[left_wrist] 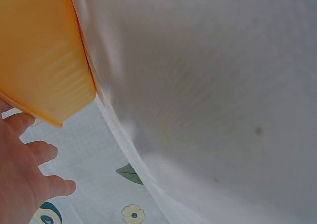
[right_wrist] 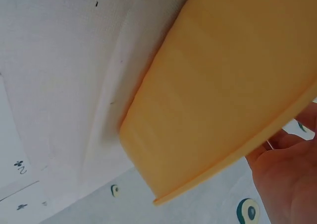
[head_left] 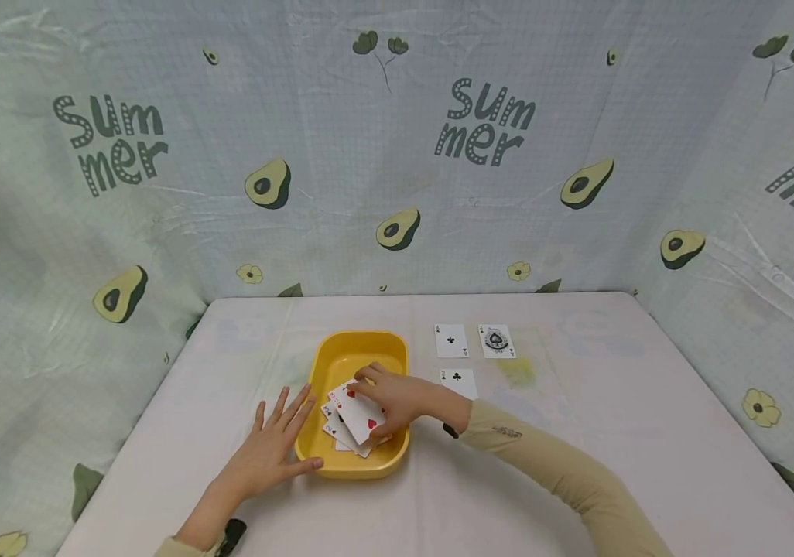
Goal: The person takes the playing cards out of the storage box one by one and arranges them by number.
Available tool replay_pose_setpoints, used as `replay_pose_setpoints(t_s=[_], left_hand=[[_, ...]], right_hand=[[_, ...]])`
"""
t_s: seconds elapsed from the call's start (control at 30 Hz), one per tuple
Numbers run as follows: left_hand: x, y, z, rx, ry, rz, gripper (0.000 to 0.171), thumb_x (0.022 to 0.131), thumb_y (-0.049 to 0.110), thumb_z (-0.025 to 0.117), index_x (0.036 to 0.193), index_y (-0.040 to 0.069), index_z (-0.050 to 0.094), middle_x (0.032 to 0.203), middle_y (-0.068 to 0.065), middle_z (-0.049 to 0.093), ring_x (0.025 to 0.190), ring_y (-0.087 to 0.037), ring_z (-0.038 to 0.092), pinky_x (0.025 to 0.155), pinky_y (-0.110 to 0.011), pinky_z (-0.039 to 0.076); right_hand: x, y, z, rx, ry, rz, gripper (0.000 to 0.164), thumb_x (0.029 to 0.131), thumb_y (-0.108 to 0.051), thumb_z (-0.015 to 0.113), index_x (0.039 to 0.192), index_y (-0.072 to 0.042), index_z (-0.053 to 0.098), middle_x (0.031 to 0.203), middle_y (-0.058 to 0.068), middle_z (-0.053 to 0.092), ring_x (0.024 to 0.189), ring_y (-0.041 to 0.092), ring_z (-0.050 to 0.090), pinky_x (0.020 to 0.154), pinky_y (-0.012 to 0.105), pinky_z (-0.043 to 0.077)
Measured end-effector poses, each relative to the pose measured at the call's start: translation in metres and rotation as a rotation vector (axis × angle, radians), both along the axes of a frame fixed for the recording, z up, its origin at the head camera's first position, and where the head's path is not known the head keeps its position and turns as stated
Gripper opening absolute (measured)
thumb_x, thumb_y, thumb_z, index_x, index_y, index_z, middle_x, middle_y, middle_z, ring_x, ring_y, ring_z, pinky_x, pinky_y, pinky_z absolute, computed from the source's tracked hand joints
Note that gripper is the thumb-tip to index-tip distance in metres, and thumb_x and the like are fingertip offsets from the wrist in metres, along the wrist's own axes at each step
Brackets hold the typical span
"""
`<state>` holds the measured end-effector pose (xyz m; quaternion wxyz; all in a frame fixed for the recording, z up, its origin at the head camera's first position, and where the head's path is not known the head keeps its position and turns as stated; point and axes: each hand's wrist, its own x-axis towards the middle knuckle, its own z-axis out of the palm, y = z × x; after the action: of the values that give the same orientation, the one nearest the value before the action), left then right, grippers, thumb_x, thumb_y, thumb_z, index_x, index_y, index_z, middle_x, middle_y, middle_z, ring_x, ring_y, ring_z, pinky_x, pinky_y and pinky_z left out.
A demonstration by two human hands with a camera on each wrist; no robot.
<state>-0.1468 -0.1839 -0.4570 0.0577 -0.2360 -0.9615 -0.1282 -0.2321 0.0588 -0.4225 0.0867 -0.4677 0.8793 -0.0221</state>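
Note:
Inside a yellow tray (head_left: 361, 342) lies a loose pile of playing cards (head_left: 338, 430). On top of it is a red heart card (head_left: 362, 418), which my right hand (head_left: 398, 398) grips between thumb and fingers at its edges. In the right wrist view the tray's outer wall (right_wrist: 218, 95) hides the card, and part of my right hand (right_wrist: 287, 179) shows past the rim. My left hand (head_left: 268, 452), fingers spread, rests against the left rim of the tray. The left wrist view has those fingertips beside the tray's rim too.
Right of the tray, face-up cards lie on the white table: an ace of clubs (head_left: 451, 340), an ace of spades (head_left: 497, 341) and, in front, a two of clubs (head_left: 458, 381), partly covered by the right forearm. A patterned sheet (head_left: 327, 116) hangs behind the table.

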Motion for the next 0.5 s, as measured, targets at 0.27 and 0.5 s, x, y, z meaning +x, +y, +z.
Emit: replay_pose_setpoints(t_s=[0.27,0.5], left_hand=[[0.0,0.0,0.0,-0.002,-0.005,0.001,0.089,0.074,0.058,0.058,0.142,0.012,0.024,0.151,-0.005,0.014,0.139,-0.033,0.005,0.101,-0.065,0.01],[0.0,-0.001,0.0,0.001,-0.016,-0.001,0.09,0.073,0.058,0.058,0.142,0.013,0.023,0.151,-0.005,0.013,0.139,-0.033,0.003,0.101,-0.065,0.009]], right_hand=[[-0.001,0.011,0.007,-0.056,0.007,-0.033,0.08,0.072,-0.049,0.066,0.137,-0.015,0.034,0.138,0.003,0.031,0.125,0.017,0.029,0.101,0.027,0.037],[0.0,0.02,0.013,-0.104,-0.016,-0.062,0.08,0.073,-0.048,0.067,0.137,-0.014,0.033,0.139,0.005,0.03,0.124,0.017,0.032,0.101,0.027,0.038]])
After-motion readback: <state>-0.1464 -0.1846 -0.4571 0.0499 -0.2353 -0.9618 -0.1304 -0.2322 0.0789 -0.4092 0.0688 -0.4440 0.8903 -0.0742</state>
